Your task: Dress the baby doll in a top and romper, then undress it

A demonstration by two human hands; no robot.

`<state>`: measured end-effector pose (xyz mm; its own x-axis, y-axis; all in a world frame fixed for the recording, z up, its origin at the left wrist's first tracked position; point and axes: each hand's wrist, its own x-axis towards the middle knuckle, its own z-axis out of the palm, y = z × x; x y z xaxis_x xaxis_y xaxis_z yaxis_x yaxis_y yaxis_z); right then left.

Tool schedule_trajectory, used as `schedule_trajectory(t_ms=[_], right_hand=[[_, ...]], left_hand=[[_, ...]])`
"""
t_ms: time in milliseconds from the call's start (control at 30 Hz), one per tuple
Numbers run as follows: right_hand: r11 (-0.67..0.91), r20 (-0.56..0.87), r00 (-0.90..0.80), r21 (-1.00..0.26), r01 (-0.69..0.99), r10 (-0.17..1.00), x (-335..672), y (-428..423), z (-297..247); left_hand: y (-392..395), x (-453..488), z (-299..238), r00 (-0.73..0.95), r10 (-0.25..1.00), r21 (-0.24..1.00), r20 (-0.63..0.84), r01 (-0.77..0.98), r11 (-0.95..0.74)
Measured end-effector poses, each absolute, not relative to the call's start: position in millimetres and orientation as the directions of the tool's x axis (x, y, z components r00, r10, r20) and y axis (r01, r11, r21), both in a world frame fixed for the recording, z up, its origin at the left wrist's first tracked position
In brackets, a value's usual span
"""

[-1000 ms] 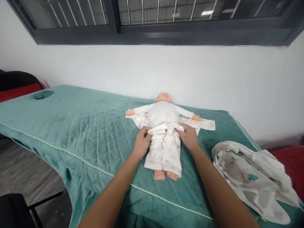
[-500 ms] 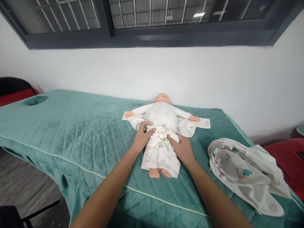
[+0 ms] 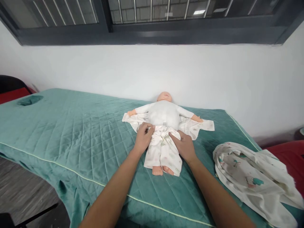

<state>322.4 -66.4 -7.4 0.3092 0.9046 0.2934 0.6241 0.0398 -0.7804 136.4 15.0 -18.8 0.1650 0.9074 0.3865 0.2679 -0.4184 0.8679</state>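
A baby doll [image 3: 164, 113] lies on its back with its arms spread and its head toward the wall. White printed baby pants [image 3: 163, 148] cover its legs, and the feet stick out at the hems. My left hand [image 3: 143, 136] pinches the waistband at the left side of the doll's waist. On the other side, my right hand [image 3: 184, 145] grips the waistband between thumb and fingers. Beneath the doll a white printed baby top [image 3: 190, 127] is spread, its sleeves reaching out under the doll's hands.
A green quilted cover [image 3: 95, 139] lies over the bed, with a hole [image 3: 30, 100] at its far left. A crumpled white printed blanket [image 3: 254, 180] sits at the right. Red chairs [image 3: 286, 158] stand beyond both ends. Behind is a white wall [image 3: 152, 68] below a barred window.
My left fingers have drawn closer together on the waistband. My right hand keeps its hold on the pants. The view has shifted slightly, and the doll lies as before.
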Motion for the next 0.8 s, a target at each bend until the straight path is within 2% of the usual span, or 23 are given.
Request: schedule_trajectory(t_ms=[267, 600, 800], right_hand=[[0.028, 0.310, 0.392, -0.813, 0.581, 0.866, 324, -68, 0], [0.007, 0.155, 0.239, -0.852, 0.523, 0.959, 306, -136, -11], [0.054, 0.210, 0.212, -0.821, 0.569, 0.955, 302, -136, -16]], left_hand=[[-31, 115, -23, 0.297, 0.906, 0.860, 0.300, 0.327, -0.392], [-34, 111, -33, 0.315, 0.892, 0.820, 0.325, 0.377, -0.432], [-38, 111, -28, 0.276, 0.916, 0.851, 0.291, 0.362, -0.380]])
